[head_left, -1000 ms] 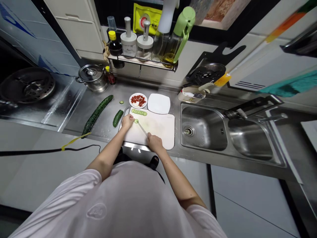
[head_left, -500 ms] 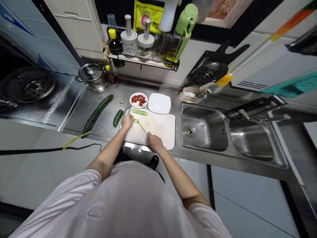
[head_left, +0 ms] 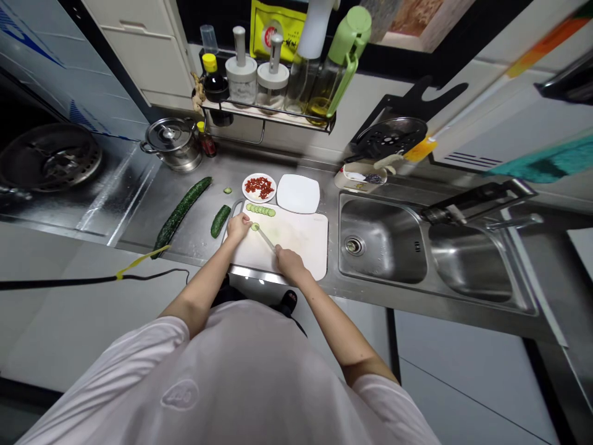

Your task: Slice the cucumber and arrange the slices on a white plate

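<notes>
A knife (head_left: 265, 240) is gripped by its handle in my right hand (head_left: 290, 264), its blade slanting up and left over the white cutting board (head_left: 301, 247). The blade's tip meets a cucumber slice (head_left: 254, 227) near the board's left side. My left hand (head_left: 238, 228) is closed, with its fingertips pinched at the left edge of that slice. Just above, a row of overlapping cucumber slices (head_left: 261, 211) lies along the board's top edge. Left of the board rests a cut length of cucumber (head_left: 220, 221).
A long cucumber (head_left: 181, 213) and a small end piece (head_left: 227, 190) lie on the steel counter. Behind the board stand a plate of chopped red pieces (head_left: 247, 193) and a white square plate (head_left: 299, 193). The double sink (head_left: 384, 241) is at right, a lidded pot (head_left: 171, 142) at back left.
Hardly anything differs. Both hands, the knife and the slice stay in nearly the same spot, with only a slight shift of the right arm.
</notes>
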Motion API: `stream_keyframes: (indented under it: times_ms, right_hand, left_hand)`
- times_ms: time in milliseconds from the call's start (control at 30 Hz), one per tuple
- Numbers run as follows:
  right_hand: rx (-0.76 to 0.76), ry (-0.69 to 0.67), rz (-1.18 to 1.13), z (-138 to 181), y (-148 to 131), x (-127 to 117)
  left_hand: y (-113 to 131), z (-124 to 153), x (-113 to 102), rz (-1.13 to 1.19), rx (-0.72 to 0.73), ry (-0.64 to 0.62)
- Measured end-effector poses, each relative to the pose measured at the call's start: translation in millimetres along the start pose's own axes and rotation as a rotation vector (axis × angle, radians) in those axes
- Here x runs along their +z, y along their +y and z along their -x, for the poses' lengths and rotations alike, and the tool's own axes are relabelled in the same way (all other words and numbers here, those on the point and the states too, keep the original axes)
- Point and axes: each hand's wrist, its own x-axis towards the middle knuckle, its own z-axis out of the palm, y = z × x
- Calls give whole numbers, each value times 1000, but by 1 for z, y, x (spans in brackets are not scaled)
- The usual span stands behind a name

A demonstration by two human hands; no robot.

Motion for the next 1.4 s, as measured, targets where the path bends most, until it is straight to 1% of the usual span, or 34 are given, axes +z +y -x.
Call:
stream_keyframes:
  times_ms: [133,267,1167,1400]
  right_hand:
    - [5,-20,3,-3,-2,-4]
    - [3,-14,-1,-7,-4,-6]
    - [31,-27,-62,-13,-11,-5]
    - [26,-26,-59,-13,-13,-6]
  left_hand:
    - [2,2,-2,-5,-20,-9]
    - [2,2,-3,-1,-10,-15]
    - [1,1,-1,11,-6,-9]
    - [4,3,-3,2,-14,-15]
